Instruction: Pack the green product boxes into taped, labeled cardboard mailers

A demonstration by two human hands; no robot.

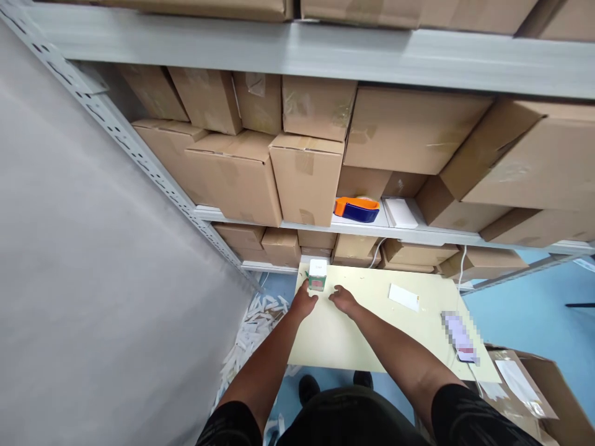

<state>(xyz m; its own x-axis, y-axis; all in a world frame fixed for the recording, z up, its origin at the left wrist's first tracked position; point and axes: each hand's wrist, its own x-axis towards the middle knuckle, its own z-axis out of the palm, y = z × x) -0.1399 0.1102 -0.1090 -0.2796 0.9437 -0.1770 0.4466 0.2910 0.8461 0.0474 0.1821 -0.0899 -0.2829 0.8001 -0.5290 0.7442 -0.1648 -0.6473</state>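
Note:
A small white and green box (pixel 318 275) stands upright near the far left corner of the pale yellow table (pixel 344 337). My left hand (pixel 304 302) is at the box's near left side, its thumb apart from the fingers. Whether those fingertips touch the box I cannot tell. To the right of the box, a short gap away, my right hand (pixel 344 300) hovers over the table with fingers loosely bent and nothing in them. Neither hand is wrapped round the box.
Shelves of cardboard boxes (pixel 307 179) rise behind the table. An orange and blue tape dispenser (pixel 357 209) lies on the middle shelf. On the table are a white card (pixel 404 297) and a phone (pixel 460 337). White paper strips (pixel 251 331) cover the floor at left; an open carton (pixel 553 384) stands right.

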